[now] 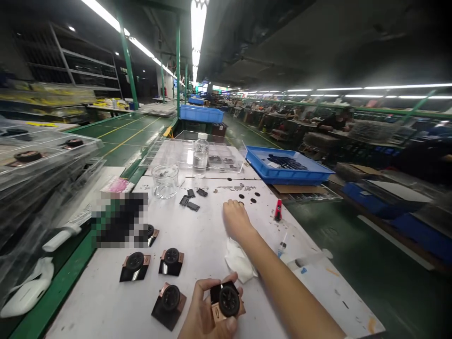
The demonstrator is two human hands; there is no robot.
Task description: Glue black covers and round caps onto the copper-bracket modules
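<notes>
Near the front edge, my left hand [208,310] is closed around a square copper-and-black part with a round black dial [229,300], its dial facing up. My right hand [237,220] reaches forward across the white table, fingers curled down; what they hold, if anything, is hidden. Just past its fingertips lie several small black discs [253,200]. A crumpled white cloth [240,261] lies below my right wrist. More copper-and-black dial parts stand to the left, among them a nearer one [169,301] and another [171,259].
Small black rectangular pieces [192,206] lie by a clear glass bowl [165,183] and a capped bottle [200,153]. At right are a red-handled tool [278,210], a syringe [281,247] and a blue tray [289,176]. Clear trays [81,141] are stacked at left.
</notes>
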